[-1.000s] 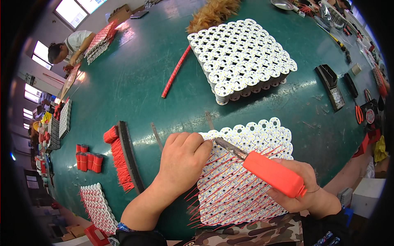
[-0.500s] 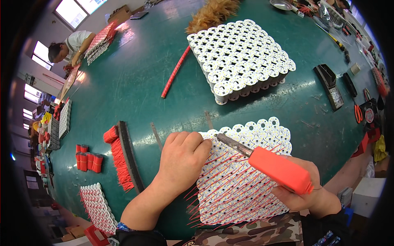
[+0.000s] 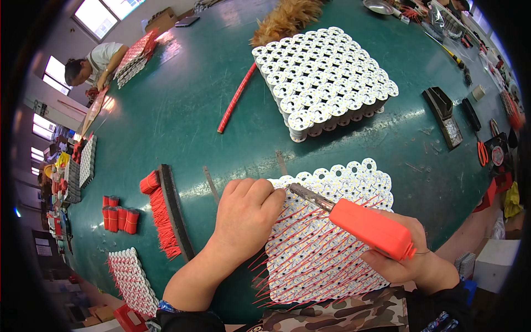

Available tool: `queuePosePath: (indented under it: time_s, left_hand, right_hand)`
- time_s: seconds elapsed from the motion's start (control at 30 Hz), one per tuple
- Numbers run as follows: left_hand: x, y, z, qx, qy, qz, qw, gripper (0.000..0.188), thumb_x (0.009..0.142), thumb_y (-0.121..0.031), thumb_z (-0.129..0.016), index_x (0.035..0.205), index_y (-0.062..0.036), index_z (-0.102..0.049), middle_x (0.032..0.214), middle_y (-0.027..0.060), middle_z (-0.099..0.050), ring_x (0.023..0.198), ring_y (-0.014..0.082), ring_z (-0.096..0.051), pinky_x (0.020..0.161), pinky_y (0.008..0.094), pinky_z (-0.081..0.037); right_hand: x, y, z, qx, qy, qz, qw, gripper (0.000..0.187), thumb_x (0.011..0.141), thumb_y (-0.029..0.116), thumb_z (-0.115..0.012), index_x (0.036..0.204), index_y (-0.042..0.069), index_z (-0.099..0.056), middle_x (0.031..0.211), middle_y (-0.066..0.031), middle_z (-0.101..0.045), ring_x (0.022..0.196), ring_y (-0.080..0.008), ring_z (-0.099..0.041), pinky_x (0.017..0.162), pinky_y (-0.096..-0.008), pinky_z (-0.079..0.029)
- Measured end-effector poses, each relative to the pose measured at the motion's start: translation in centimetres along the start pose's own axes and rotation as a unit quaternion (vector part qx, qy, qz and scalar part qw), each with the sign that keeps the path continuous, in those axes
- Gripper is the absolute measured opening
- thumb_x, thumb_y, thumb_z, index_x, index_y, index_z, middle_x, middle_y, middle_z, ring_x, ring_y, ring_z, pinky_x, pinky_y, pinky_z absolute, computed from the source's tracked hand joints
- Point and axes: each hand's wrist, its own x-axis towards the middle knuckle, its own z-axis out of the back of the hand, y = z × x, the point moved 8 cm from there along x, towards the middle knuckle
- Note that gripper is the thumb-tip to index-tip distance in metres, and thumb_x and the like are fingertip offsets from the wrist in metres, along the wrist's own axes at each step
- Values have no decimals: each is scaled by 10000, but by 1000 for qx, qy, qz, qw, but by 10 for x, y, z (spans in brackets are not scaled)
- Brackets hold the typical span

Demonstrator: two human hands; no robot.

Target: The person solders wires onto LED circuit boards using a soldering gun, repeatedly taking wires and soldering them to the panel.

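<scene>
A panel of joined round white LED circuit boards (image 3: 326,254) lies in front of me, with many thin red wires slanting across it. My right hand (image 3: 406,254) grips a soldering iron (image 3: 370,227) by its red handle. Its metal tip is over the panel's upper left part, close to the fingers of my left hand (image 3: 246,213). The left hand's fingers are curled together at that edge; what they pinch is hidden. Left of that arm, loose red wires (image 3: 163,221) lie beside a dark strip (image 3: 176,213).
A tall stack of white round-board panels (image 3: 332,83) stands at the far middle, beside a feather duster (image 3: 285,22). Red wire bundles (image 3: 120,217) and another wired panel (image 3: 133,279) lie left. A black holder (image 3: 444,117) and orange-handled scissors (image 3: 483,154) are right. Someone (image 3: 105,63) works far left.
The soldering iron has shifted slightly left, its tip a little nearer to me. My left hand stays in place at the panel's edge.
</scene>
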Motion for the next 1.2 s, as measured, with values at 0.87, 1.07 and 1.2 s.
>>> queuePosePath:
  time_s: [0.87, 1.07, 1.2]
  left_hand:
    - [0, -1, 1, -3, -5, 1, 1000, 218, 735, -61, -656, 945, -61, -717, 849, 42, -609, 790, 247, -605, 735, 395, -457]
    - [-1, 1, 1, -1, -4, 3, 1000, 206, 745, -62, -661, 943, -62, -718, 852, 42, -613, 793, 248, -605, 736, 395, -457]
    - [0, 2, 2, -1, -7, 1, 1000, 209, 744, -63, -662, 945, -65, -720, 853, 42, -614, 797, 248, -605, 738, 395, -459]
  right_hand:
    - [-2, 4, 0, 0, -9, -2, 1000, 642, 784, 100, -825, 1347, -42, -553, 1164, -198, -709, 958, -314, -744, 836, -369, -592]
    - [-1, 5, 7, -10, -7, -14, 1000, 575, 810, 105, -811, 1311, -61, -581, 1138, -187, -721, 953, -277, -748, 833, -359, -581]
    - [-4, 5, 10, -17, -17, -7, 1000, 578, 811, 101, -809, 1306, -82, -573, 1104, -194, -722, 922, -293, -747, 813, -370, -583]
